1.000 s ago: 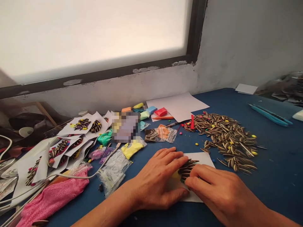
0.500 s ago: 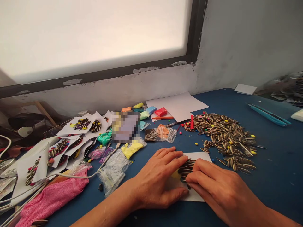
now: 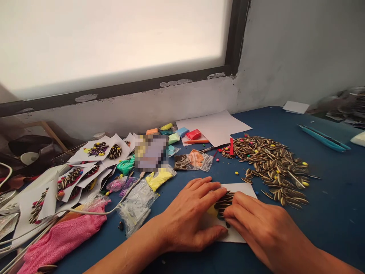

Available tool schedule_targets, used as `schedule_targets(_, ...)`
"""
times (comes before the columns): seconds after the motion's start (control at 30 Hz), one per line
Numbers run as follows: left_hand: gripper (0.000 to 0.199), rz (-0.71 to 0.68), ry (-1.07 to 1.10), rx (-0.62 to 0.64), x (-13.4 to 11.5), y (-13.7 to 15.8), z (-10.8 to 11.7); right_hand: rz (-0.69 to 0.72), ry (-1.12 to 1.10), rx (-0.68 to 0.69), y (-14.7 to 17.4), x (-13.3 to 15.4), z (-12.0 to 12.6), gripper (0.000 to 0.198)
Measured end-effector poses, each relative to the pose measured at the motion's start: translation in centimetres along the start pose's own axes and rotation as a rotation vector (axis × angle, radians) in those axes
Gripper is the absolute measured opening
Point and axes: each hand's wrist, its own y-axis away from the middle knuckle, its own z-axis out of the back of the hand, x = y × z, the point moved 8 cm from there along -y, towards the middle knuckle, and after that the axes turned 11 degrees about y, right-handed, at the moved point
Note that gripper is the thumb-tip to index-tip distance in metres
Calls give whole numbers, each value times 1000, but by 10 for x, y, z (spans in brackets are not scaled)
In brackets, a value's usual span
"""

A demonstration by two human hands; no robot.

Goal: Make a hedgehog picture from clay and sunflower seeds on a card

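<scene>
A white card (image 3: 245,189) lies on the blue table under both hands. On it sits a cluster of striped sunflower seeds (image 3: 224,204), set close together, with a bit of yellow clay (image 3: 211,210) showing at its left side. My left hand (image 3: 194,215) rests over the card's left part, fingers stretched out and their tips touching the cluster. From the right, my right hand (image 3: 261,224) pinches at the cluster's edge, closed on what looks like a sunflower seed, mostly hidden by the fingers.
Right of the card spreads a seed pile (image 3: 265,161) with coloured beads; blue tweezers (image 3: 325,137) lie beyond. Leftward are clay packets (image 3: 159,179), a blurred-out device (image 3: 151,153), a white cable (image 3: 119,203), pink mesh cloth (image 3: 65,239) and seed-decorated cards (image 3: 97,150). White sheets (image 3: 213,127) lie behind.
My right fingers have shifted very slightly at the cluster's edge. My left hand and the card stay in place.
</scene>
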Motion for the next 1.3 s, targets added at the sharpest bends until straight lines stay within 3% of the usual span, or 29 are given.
schedule_targets(0.4,73,22,-11,18,-1,0,-2,-19,18,15,4,1,-4,32)
schedule_targets(0.6,71,2,-9,0,-1,-1,0,-47,-5,-31,-3,-4,13,24)
schedule_targets(0.87,75,48,-30,35,2,0,-2,-267,171,-43,1,-69,29,33)
schedule_targets(1.03,73,78,-82,61,2,0,-2,-396,183,74,9,-107,26,30)
schedule_targets(1.3,65,124,-179,23,14,4,2,-430,172,391,4,-123,10,23)
